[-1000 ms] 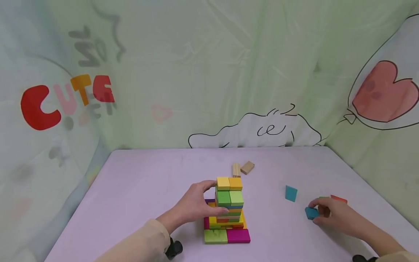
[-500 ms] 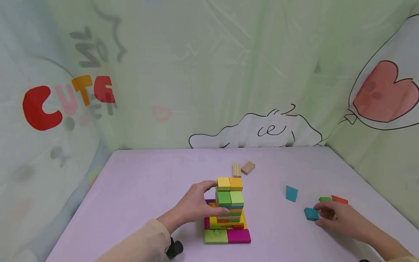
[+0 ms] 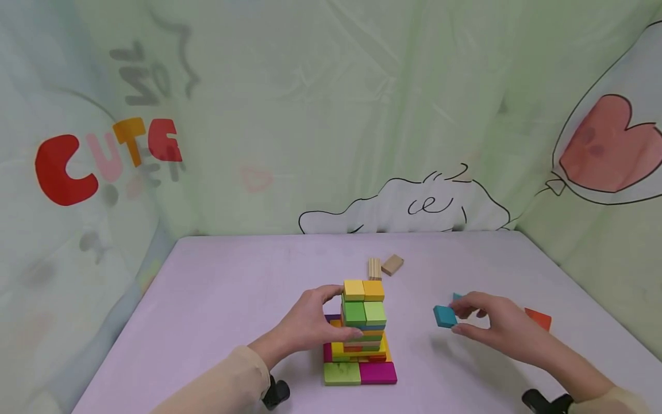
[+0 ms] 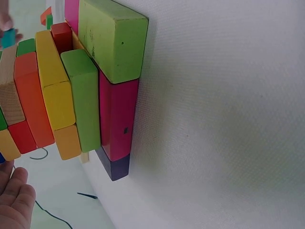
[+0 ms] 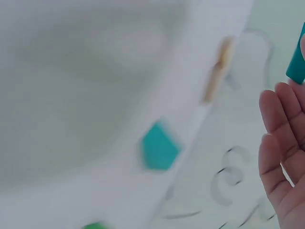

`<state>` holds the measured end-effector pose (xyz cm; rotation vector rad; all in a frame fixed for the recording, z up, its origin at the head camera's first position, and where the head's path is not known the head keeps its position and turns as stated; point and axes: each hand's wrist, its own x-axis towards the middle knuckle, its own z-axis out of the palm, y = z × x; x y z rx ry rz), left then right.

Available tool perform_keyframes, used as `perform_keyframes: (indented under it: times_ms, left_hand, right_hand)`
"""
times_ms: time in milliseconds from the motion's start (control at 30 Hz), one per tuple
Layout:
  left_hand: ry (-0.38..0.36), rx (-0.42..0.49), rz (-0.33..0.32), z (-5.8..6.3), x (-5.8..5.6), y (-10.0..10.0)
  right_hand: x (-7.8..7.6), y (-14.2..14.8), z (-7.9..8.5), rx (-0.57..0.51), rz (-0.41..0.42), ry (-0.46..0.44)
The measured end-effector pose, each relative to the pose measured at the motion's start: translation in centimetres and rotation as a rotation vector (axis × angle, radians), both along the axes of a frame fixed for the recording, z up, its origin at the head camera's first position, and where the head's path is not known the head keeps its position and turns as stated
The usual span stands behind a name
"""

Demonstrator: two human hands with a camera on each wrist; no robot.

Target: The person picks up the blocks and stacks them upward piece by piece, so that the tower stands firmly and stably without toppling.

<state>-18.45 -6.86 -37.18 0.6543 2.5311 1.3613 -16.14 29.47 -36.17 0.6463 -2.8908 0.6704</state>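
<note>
A tower of colored wooden blocks stands on a wider base of flat blocks, lime and magenta at the front. My left hand holds the tower's upper part from the left, thumb across the front and a finger behind near the top. In the left wrist view, the stacked layers of the tower fill the upper left. To the right, my right hand pinches a teal block between thumb and fingers, above the table. At the right wrist view's edge, that teal block shows only partly.
Another teal block lies on the table, mostly hidden behind my right hand in the head view. An orange block lies farther right. Two plain wooden blocks sit behind the tower. A printed curtain surrounds the table.
My right hand has lifted the teal block off the table and carried it left, toward the tower. The left hand has stayed in place on the tower.
</note>
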Motion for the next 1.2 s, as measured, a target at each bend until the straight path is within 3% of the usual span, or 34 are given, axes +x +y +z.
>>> perform_keyframes:
  times_ms: [167,500,800,1200]
  left_hand:
    - [0.005,-0.002,0.004,0.0,0.0,-0.1]
    - [0.003,0.008,0.004,0.0,0.0,-0.2]
    - [0.018,0.027,-0.029,-0.1,-0.2,-0.1]
    - [0.02,0.039,-0.031,-0.1,-0.3,-0.1]
  right_hand:
    - [0.2,-3.9,3.0,-0.012,0.014,-0.028]
    - [0.9,-9.8,6.7,-0.023,0.151,0.064]
    - [1.4,-13.8,7.0,0.1,0.185,0.161]
    - [1.3,-15.1,6.6,0.18,0.178,0.195]
